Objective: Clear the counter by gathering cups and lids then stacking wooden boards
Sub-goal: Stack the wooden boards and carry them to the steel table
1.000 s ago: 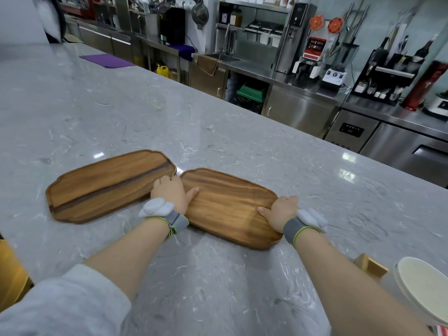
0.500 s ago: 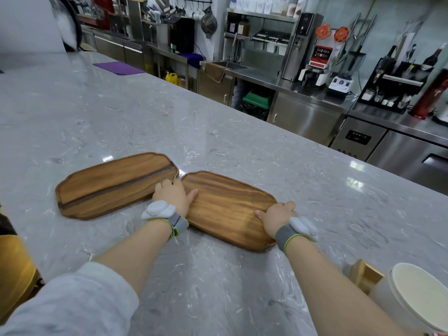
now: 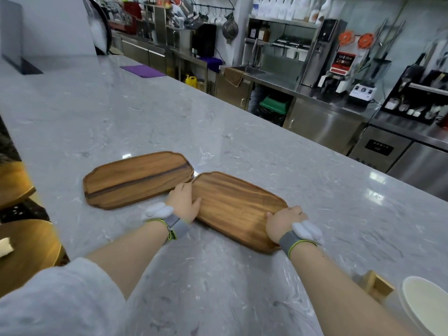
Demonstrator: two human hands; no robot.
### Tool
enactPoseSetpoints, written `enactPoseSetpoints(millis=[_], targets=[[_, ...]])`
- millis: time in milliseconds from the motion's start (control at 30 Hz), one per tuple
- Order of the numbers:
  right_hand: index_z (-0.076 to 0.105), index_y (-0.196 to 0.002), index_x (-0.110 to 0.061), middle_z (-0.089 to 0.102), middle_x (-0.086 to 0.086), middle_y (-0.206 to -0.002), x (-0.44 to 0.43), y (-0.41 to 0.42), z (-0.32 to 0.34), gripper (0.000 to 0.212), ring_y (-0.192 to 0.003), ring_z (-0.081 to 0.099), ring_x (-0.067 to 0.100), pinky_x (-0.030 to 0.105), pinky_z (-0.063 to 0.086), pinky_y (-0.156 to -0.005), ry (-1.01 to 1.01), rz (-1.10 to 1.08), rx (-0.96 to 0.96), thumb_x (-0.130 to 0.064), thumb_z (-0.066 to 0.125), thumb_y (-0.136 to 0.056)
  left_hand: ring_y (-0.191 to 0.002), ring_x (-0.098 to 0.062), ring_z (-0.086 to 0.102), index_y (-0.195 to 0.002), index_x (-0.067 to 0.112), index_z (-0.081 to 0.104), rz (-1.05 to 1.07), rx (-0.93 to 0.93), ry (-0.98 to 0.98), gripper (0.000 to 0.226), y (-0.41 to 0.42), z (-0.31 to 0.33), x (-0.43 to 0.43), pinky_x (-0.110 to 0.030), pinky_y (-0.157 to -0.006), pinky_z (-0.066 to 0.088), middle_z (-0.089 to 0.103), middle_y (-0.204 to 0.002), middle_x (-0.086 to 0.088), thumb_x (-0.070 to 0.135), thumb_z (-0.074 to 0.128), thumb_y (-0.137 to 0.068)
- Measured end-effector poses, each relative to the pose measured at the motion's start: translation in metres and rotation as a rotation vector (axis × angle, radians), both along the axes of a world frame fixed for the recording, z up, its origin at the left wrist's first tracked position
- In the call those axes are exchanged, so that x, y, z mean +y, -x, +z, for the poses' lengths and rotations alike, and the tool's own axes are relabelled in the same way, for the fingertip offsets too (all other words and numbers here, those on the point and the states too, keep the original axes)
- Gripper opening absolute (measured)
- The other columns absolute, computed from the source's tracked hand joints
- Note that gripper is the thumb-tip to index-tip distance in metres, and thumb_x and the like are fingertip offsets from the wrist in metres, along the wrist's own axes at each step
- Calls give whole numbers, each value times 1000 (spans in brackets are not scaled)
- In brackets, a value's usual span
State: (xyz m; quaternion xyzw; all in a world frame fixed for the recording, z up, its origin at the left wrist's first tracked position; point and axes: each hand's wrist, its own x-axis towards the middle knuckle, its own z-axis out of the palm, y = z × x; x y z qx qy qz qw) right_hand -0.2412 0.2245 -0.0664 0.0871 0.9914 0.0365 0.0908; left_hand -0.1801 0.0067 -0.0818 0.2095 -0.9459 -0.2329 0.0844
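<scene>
wood, two boards of it, lies flat on the grey marble counter [image 3: 242, 146]. the right board [image 3: 238, 209] is held at both short ends: the left hand [image 3: 183, 202] grips its left end, thumb on the top face and fingers curled over the far edge, and the right hand [image 3: 283, 221] grips its right end, thumb lying on top and fingers wrapped round the rim. both hands are closed on that one board, which sits between them, tilted a little across the counter with its right end nearer the person. whether it has left the counter i cannot tell.

just outside the left hand's grip lies the left board [image 3: 138, 179], with a dark streak along its length. its right end is just beside the held board's left end; whether they touch is not clear. the left hand's knuckles sit right at that meeting point.

each wrist wears a grey band with a white tracker: left band [image 3: 178, 226], right band [image 3: 294, 241]. nearer the person than the right hand's grip, at the frame's corner, stand a small wood box [image 3: 377, 286] and white lids [image 3: 426, 309].
</scene>
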Motion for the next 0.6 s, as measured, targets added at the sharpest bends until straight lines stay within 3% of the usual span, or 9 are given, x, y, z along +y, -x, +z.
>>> enactPoseSetpoints(millis=[67,233,333,467,600], targets=[[37,-135,2,43,15,-130,-4,-3,0,68,-120,44,32,41,36,-100,4,-23,21,-52,32,-94,-129,-32,40,-138,5,34,-50,3,-52,56,-10,-1,-4,-37,-104,34,42,-141,-16,31,50,-90],[48,-128,-5,44,14,-132,-28,-19,6,64,-119,41,36,46,34,-99,-37,253,62,-55,31,-92,-125,-30,44,-139,9,35,-133,0,-52,58,-33,1,-21,-33,-102,34,45,-137,-14,35,51,-89],[49,-125,-11,43,13,-133,-47,-23,15,56,-120,41,34,44,38,-96,90,485,55,-54,32,-93,-120,-31,47,-135,12,41,-172,-2,30,52,-46,5,-39,-34,-101,33,51,-129,-13,37,50,-90],[40,-138,-15,38,8,-142,-74,-27,18,53,-129,36,29,37,33,-108,350,838,-4,-46,39,-95,-121,-29,44,-136,14,40,-134,-14,106,53,-72,8,-71,-33,-101,34,48,-132,-8,42,46,-91],[35,-144,-16,35,7,-148,-107,-24,15,57,-135,32,26,30,24,-113,348,965,-6,-45,41,-95,-122,-28,43,-137,12,41,-53,-7,179,55,-92,10,-108,-31,-100,34,46,-136,-7,43,44,-91]])
